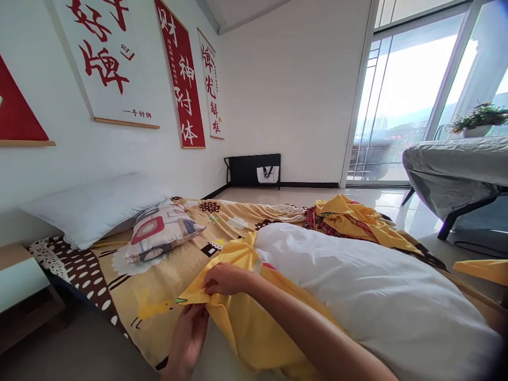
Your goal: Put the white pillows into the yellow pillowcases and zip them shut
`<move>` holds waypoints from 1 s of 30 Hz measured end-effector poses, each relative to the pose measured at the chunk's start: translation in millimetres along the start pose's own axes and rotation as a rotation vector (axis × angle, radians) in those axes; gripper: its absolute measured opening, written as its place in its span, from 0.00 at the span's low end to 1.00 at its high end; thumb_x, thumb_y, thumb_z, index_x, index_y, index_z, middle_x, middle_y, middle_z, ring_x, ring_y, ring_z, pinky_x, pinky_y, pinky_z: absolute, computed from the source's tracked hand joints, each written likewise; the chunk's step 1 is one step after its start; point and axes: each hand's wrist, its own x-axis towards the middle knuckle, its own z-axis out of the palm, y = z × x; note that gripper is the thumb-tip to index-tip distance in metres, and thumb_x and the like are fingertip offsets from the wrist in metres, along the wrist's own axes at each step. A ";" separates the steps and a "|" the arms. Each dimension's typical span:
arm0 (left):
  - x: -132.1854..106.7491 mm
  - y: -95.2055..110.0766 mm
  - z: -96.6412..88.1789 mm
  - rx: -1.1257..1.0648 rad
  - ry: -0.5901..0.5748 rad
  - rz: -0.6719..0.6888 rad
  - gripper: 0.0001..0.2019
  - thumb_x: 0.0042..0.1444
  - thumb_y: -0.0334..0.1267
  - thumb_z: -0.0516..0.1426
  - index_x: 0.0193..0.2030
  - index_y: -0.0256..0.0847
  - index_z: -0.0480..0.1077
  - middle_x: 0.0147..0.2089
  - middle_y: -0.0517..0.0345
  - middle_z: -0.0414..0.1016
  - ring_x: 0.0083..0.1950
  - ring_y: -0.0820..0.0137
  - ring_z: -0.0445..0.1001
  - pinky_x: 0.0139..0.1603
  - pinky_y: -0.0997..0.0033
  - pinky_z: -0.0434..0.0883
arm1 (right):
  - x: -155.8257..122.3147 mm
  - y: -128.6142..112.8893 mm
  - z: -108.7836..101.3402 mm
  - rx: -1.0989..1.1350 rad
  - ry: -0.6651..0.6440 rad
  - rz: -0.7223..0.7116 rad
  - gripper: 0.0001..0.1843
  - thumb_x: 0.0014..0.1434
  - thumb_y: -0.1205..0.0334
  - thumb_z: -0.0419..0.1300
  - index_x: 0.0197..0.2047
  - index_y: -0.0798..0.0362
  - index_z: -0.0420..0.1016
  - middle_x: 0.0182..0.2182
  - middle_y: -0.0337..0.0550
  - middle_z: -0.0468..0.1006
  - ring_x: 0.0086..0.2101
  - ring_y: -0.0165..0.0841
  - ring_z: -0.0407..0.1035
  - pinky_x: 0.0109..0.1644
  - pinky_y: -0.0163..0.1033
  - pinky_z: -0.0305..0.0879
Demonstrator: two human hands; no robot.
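My right hand [227, 279] pinches a fold of a yellow duvet cover [254, 328] near one of its corners. Just below it, my left hand [189, 332] grips the edge of the same cloth from underneath, its fingertips partly hidden. A small green print shows at the pointed corner between them. The cover drapes over the near side of the bed and runs under my right forearm. Against it lies a puffy white duvet [341, 270], stretching away to the right. Beneath everything is a tan patterned bed sheet [159, 286] with a chick print.
A patchwork cushion [162, 233] and a white pillow [107, 203] lie at the bed's left end. More yellow cloth [353, 219] is bunched on the far side. A low bedside table [24, 280] stands left; a plastic-covered table [456, 159] with a potted plant [478, 119] stands right.
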 end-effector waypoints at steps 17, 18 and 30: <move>-6.2 -31.2 2.9 0.945 0.183 0.608 0.17 0.37 0.39 0.70 0.21 0.44 0.63 0.21 0.65 0.61 0.25 0.72 0.58 0.28 0.74 0.55 | 1.6 11.2 13.2 0.024 0.229 0.032 0.06 0.48 0.72 0.59 0.30 0.56 0.76 0.28 0.40 0.77 0.29 0.27 0.66 0.33 0.29 0.55; -1.8 -32.0 1.7 0.989 0.190 0.630 0.15 0.39 0.39 0.69 0.22 0.44 0.64 0.22 0.64 0.62 0.26 0.71 0.59 0.29 0.73 0.56 | 0.5 10.7 13.3 0.027 0.244 0.034 0.05 0.49 0.72 0.59 0.30 0.56 0.76 0.28 0.40 0.77 0.29 0.26 0.65 0.32 0.29 0.54; -4.3 -27.8 -10.3 0.221 0.019 0.307 0.17 0.39 0.42 0.69 0.34 0.41 0.68 0.32 0.60 0.71 0.34 0.72 0.70 0.33 0.76 0.68 | -2.9 24.1 11.4 0.134 0.291 0.008 0.09 0.56 0.70 0.57 0.37 0.57 0.78 0.36 0.45 0.80 0.35 0.29 0.70 0.41 0.31 0.61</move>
